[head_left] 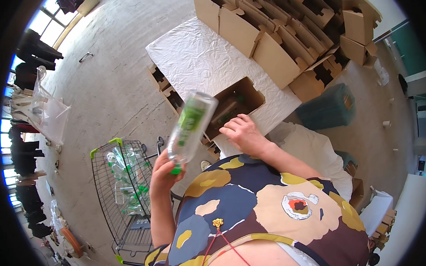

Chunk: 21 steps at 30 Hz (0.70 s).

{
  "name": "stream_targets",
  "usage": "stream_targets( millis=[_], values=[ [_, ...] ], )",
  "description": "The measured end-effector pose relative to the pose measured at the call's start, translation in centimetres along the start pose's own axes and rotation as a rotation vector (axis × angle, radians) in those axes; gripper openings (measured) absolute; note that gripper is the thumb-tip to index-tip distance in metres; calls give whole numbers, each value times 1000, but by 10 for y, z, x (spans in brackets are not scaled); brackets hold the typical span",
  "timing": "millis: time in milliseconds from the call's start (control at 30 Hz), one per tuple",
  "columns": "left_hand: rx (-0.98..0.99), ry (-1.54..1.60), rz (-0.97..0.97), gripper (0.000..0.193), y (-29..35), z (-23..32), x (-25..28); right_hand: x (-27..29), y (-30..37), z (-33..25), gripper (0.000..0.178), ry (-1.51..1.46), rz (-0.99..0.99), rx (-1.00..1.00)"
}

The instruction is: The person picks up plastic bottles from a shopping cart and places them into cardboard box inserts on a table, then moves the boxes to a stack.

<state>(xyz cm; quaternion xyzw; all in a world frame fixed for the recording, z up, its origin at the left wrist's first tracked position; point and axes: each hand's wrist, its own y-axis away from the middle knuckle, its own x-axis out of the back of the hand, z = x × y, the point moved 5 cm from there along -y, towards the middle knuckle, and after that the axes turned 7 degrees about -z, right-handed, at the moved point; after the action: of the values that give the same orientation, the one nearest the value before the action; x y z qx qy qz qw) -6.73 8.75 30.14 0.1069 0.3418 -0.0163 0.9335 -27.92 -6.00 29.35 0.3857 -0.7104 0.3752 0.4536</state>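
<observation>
**Holding a clear bottle point(194, 119) by its green-capped end**

The bottle, blurred, tilts in the air near the middle of the view, its base toward 1 o'clock and its cap toward 7. At that lower end the left hand point(163, 174) is closed around it. At the bottle's 2 o'clock an open carton point(253, 91) sits on the white-covered counter point(192, 52). The right hand point(245, 135), at 3 o'clock, has its fingers curled at the carton's near edge; whether they grip it, I cannot tell. Toward 7 o'clock, a black wire cart point(106, 199) holds more bottles point(127, 181). Between 1 and 2 o'clock, brown cartons point(281, 55) crowd the counter's far side.
</observation>
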Motion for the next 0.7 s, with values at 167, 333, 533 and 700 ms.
stream_targets(
  millis=[167, 333, 533, 700],
  values=[
    [278, -130, -13, 58, -74, -9, -40, 8, 20, 34, 22, -40, -18, 21],
    [443, -541, 41, 53, -130, -14, -52, 12, 26, 44, 23, -136, 45, 86],
    [486, -1204, -35, 58, -178, -51, -34, 2, 27, 53, 26, -148, -28, 163],
    [534, -1779, -360, 36, -197, -92, -15, -13, 23, 57, 8, -78, 5, 147]
  ],
)
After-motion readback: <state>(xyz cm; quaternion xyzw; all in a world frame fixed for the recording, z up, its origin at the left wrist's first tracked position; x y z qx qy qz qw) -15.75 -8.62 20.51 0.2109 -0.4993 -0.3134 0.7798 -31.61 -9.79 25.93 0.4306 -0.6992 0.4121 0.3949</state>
